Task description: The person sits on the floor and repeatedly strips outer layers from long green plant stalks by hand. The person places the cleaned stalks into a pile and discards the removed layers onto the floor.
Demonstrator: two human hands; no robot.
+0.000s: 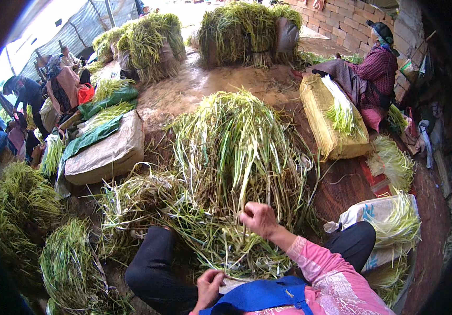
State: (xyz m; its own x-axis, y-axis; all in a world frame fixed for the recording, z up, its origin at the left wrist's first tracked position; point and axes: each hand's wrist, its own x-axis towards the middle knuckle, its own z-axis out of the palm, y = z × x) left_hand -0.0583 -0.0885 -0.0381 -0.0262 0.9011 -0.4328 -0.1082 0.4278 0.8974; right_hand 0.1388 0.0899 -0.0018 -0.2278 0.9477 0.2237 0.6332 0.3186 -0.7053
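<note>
My right hand (261, 220) is closed in a fist around a long pale-green stalk (244, 185), whose leafy end reaches up onto the big heap of chive-like greens (245, 138) before me. Lower down, by the blue apron (257, 295), my left hand (209, 287) has its thumb and forefinger together. A thin brownish piece seems to show at those fingertips, but whether it is gripped is unclear. Loose leaves and trimmings (233, 244) lie between my knees, below the heap. The heap's roots and brown stems hang towards me.
Cleaned pale stalks (397, 220) lie on a white sack (367, 212) by my right knee. A wrapped yellow block (324, 114) and a whitish block (107, 153) flank the heap. More greens (68, 260) stand left. A seated person (375, 75) is at right; others work at far left.
</note>
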